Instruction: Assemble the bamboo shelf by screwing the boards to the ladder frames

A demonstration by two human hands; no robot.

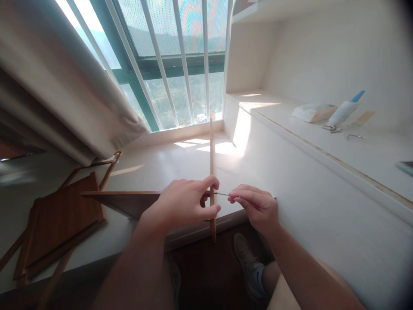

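My left hand [183,200] is wrapped over a wooden joint, its thumb and fingers on either side of a narrow upright wooden strip [212,163]. A wooden panel [122,202] runs left from that strip, passing partly behind my left hand and wrist. Between the fingertips of my right hand [254,206] is a thin metal rod [222,194], held level. The rod's left tip meets the strip's right face, or nearly so. Whether it is a bolt or a hex key I cannot tell.
A slatted wooden piece [66,221] lies at the left under the curtain [58,86]. On the right ledge [277,114] are a white packet [311,113], a tube [343,113] and small metal parts [332,128]. A barred window [180,86] stands behind the white surface [145,172].
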